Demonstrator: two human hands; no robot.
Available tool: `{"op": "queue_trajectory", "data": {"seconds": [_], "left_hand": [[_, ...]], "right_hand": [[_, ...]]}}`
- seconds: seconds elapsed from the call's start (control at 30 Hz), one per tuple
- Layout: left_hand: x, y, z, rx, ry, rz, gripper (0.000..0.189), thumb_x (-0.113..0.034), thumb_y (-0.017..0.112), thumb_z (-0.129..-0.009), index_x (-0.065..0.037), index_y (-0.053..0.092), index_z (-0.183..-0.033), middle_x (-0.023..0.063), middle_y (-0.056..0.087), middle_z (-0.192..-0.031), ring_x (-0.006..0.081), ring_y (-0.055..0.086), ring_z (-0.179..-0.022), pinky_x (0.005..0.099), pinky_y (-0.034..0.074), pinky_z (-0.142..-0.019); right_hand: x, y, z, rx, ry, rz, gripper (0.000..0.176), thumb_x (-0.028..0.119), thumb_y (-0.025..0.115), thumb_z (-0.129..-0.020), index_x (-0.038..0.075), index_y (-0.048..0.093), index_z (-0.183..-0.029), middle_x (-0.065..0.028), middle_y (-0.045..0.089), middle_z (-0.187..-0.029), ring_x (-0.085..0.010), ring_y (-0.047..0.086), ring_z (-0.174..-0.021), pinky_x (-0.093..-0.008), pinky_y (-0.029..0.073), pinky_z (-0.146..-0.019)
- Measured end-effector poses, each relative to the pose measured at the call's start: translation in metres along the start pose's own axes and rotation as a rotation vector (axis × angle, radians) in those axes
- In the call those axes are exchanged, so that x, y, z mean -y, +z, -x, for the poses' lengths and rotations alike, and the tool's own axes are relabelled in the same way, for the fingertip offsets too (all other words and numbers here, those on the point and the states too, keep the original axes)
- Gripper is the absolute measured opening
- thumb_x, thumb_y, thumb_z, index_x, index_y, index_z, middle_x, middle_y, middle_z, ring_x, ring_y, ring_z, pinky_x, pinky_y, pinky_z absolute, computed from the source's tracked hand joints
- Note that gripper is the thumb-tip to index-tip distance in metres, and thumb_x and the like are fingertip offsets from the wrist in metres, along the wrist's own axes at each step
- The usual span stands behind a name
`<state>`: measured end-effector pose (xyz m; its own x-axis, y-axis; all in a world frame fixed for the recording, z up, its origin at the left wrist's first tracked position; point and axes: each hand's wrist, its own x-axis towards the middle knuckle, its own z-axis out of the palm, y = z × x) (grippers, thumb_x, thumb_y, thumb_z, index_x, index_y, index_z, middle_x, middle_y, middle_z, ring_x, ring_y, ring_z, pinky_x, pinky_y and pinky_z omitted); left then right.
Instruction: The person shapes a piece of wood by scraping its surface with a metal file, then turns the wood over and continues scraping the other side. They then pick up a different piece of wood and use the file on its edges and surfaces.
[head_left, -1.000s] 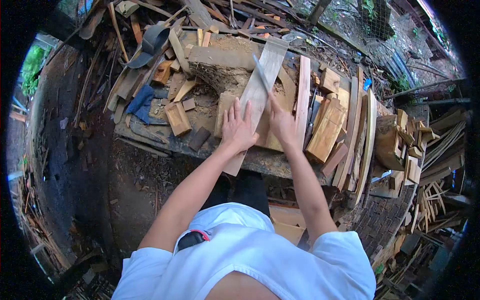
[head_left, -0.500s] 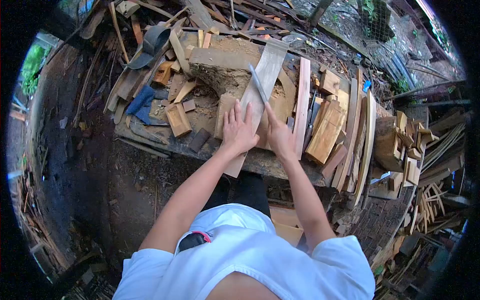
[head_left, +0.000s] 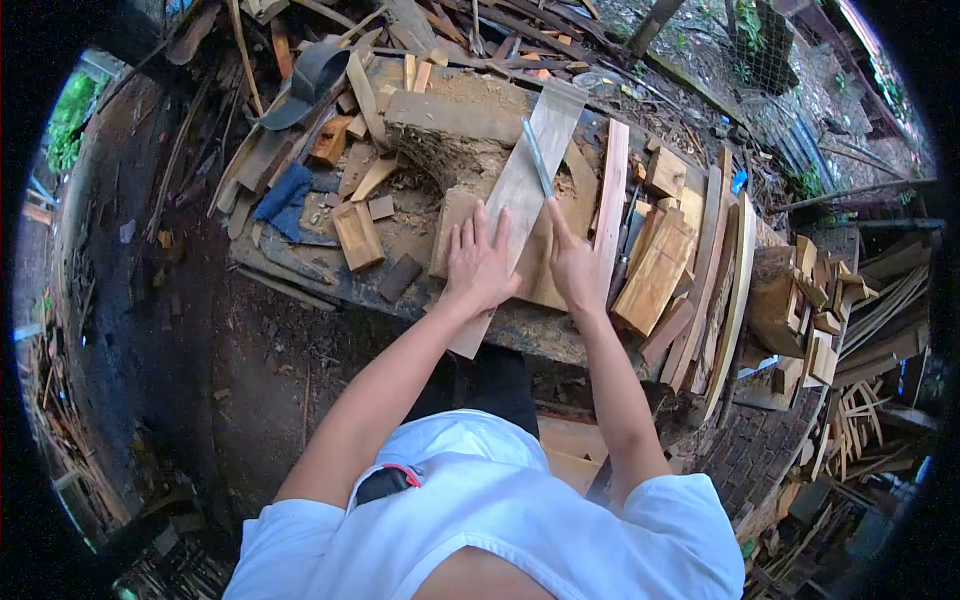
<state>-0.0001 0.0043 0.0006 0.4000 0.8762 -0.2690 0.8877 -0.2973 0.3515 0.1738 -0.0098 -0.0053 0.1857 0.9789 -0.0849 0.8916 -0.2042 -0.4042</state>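
A long, flat pale board (head_left: 545,140) lies slanted across the workbench, its near end jutting past the front edge. My left hand (head_left: 482,270) lies flat on the board's lower part, pressing down with fingers spread. In my right hand (head_left: 577,268) is a long, narrow metal blade (head_left: 537,158), gripped with the index finger stretched along it; its handle is hidden in the palm. The blade points away from me over the board's right side. Whether it is a knife or a file I cannot make out. A rough, hollowed wooden block (head_left: 450,125) sits under and left of the board.
Wood blocks (head_left: 655,262) and a pinkish plank (head_left: 610,190) lie right of my right hand. Offcuts (head_left: 358,236) and a blue cloth (head_left: 284,200) are at the left. Curved strips (head_left: 738,290) line the bench's right end. Scrap wood is piled behind.
The blade and my right hand have shifted slightly right relative to the board. My left hand stays on the board. The whole view has moved a little.
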Motion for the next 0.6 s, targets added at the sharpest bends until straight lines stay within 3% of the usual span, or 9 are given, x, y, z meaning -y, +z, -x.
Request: {"op": "queue_trajectory", "data": {"seconds": [0.07,0.27,0.43,0.6], "left_hand": [[0.0,0.003,0.003,-0.109,0.039,0.023,0.107,-0.037,0.073,-0.073,-0.009,0.011,-0.156,0.0314,0.013,-0.156,0.0466,0.026,-0.14,0.0531,0.019,-0.117],[-0.002,0.001,0.002,-0.06,0.026,0.016,0.108,-0.036,0.071,-0.074,-0.01,0.006,-0.156,0.0315,0.009,-0.156,0.0465,0.022,-0.142,0.0532,0.02,-0.117],[0.001,0.004,-0.001,-0.11,0.038,0.024,0.107,-0.036,0.071,-0.074,-0.01,0.008,-0.156,0.0314,0.009,-0.156,0.0466,0.023,-0.142,0.0532,0.02,-0.117],[0.0,0.006,0.003,-0.104,0.046,0.019,0.106,-0.035,0.071,-0.074,-0.01,0.009,-0.156,0.0317,0.01,-0.156,0.0468,0.025,-0.141,0.0532,0.02,-0.117]], "right_hand": [[-0.009,-0.003,-0.014,0.04,-0.018,0.047,0.049,0.023,0.04,-0.102,0.032,0.034,-0.15,-0.0262,0.065,-0.076,-0.0437,0.064,-0.069,-0.054,0.049,-0.062],[-0.015,-0.002,-0.054,-0.066,-0.004,0.082,0.051,0.024,0.039,-0.102,0.034,0.029,-0.151,-0.0261,0.065,-0.076,-0.0439,0.064,-0.069,-0.0541,0.049,-0.063],[-0.005,-0.009,-0.013,0.014,-0.026,0.033,0.052,0.022,0.042,-0.101,0.035,0.032,-0.15,-0.0268,0.064,-0.077,-0.0432,0.065,-0.071,-0.0543,0.048,-0.062],[-0.02,-0.012,-0.063,0.0,-0.04,0.127,0.052,0.024,0.043,-0.1,0.039,0.034,-0.149,-0.0249,0.065,-0.076,-0.0414,0.066,-0.068,-0.053,0.049,-0.059]]}}
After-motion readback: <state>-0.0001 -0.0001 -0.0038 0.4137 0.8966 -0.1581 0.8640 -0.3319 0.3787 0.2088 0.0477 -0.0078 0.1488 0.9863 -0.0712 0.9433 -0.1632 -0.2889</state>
